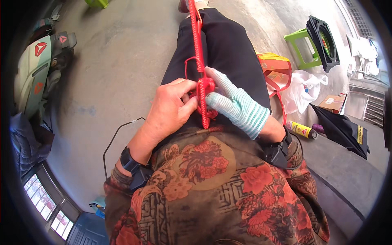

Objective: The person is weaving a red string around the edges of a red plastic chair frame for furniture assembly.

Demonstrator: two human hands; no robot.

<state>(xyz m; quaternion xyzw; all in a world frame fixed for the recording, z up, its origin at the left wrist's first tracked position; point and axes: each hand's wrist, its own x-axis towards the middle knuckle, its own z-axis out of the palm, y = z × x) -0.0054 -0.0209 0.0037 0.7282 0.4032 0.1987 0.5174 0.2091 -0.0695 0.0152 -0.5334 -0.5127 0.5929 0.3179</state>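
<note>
1. Left hand (169, 105), bare: grip clamped on red braided band (197, 45), at its left edge.
2. Right hand (239, 104), striped glove (251, 116): thumb and forefinger apart at band's right; whether clamped, cannot tell.
3. Band: lengthwise above black trousers (230, 36), between hands.

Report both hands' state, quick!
Left hand: closed, holding the red braid.
Right hand: thumb and forefinger apart at the braid; whether it grips can't be told.

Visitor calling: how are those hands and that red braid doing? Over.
Bare left hand, fingers at red braid; gloved right hand on its other side. Braid runs lengthwise over dark trousers. White bag off right, not in the way.
</note>
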